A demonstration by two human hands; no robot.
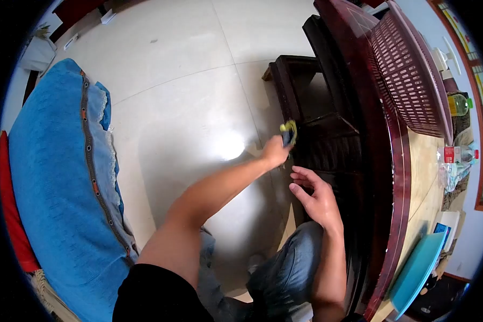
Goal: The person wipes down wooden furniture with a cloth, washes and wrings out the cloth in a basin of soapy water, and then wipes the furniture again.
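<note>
My left hand (274, 152) reaches out past my knees and is closed around a small yellow-green and dark object (288, 133). The object is blurred, so its kind cannot be made out. It is beside the dark, shiny surface of a low bench (327, 150). My right hand (317, 199) hovers above my right knee, close to the bench's edge, with the thumb and fingers apart and nothing visible in it.
A dark red wooden table (383, 177) runs along the right, bearing a pink plastic basket (408, 70), bottles (459, 155) and a turquoise tray (421, 271). On the left stands a blue cloth-covered bulk (59, 172). Pale tiled floor (182, 48) lies between.
</note>
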